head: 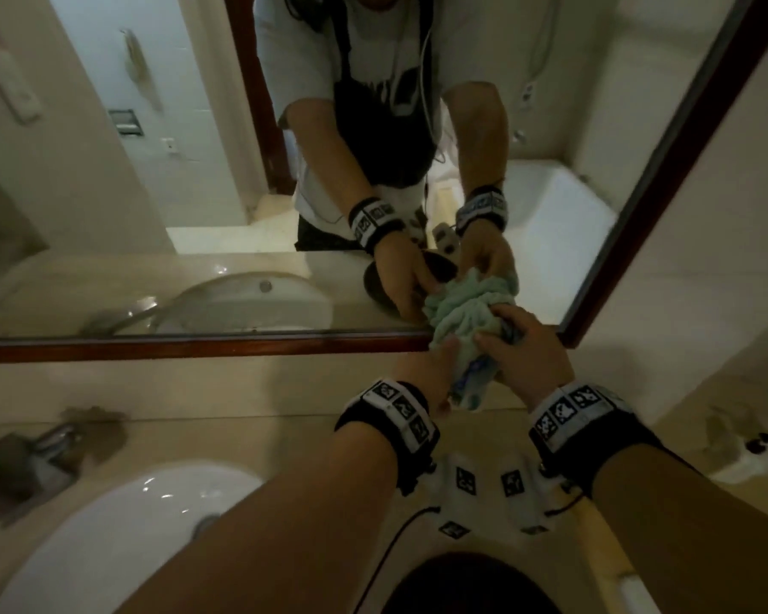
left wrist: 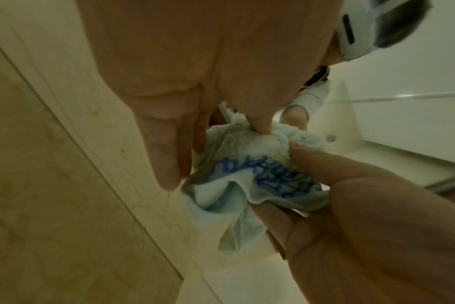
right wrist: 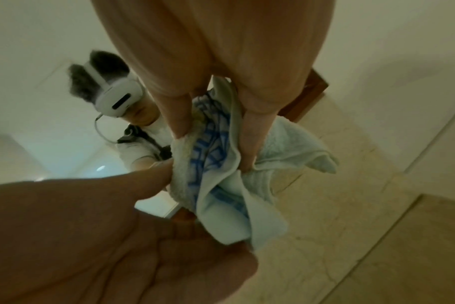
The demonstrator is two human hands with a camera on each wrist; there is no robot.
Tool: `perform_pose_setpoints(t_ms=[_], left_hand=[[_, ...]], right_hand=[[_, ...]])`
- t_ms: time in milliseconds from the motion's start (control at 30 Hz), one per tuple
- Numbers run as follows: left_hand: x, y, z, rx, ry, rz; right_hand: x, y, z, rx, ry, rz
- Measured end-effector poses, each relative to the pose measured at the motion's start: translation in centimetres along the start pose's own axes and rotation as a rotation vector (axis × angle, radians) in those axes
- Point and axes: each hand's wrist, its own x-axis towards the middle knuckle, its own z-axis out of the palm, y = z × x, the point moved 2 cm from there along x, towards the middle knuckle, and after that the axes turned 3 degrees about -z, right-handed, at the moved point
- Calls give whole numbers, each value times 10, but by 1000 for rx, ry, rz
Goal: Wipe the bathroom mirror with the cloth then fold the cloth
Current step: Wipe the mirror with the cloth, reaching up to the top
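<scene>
A pale green cloth [head: 464,316] with blue print is bunched up against the lower right corner of the mirror [head: 205,179], over its brown wooden frame [head: 196,344]. My left hand [head: 435,370] pinches the cloth's lower left part between thumb and fingers. My right hand [head: 517,343] grips the bunch from the right. In the left wrist view the cloth [left wrist: 249,162] hangs crumpled between the left hand [left wrist: 210,148] and the right hand [left wrist: 356,205]. In the right wrist view the right hand's fingers [right wrist: 179,117] clamp folds of the cloth [right wrist: 221,176], with the left hand [right wrist: 112,226] below.
A white sink basin [head: 120,520] with a metal faucet [head: 41,445] lies at lower left in the beige counter [head: 249,440]. A dark round object [head: 471,587] sits at the near edge. A small white item [head: 750,458] stands at the right by the wall.
</scene>
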Motion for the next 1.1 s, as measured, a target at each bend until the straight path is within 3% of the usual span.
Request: perform_pose_setpoints(t_ms=[167,267,433,667,800,1100], left_hand=[[-6,-16,-47,-362,-246,-68],[-2,-28,-85,-375,-287,13],[11,-47,-139,-316,-160,85],[13,-79,-236,-295,41,136],[9,-97,-312,-308,150,169],[-8,-133,-525,-175,648,45]], right_hand=[[-10,-17,49,-2,-30,-46],[-16,-27,79,33,-79,-34],[-25,-49,123,116,-206,-40],[-38,-102,208,-97,-357,-263],[-51,-144,283,-196,-397,-355],[-85,-243,502,-143,-676,-416]])
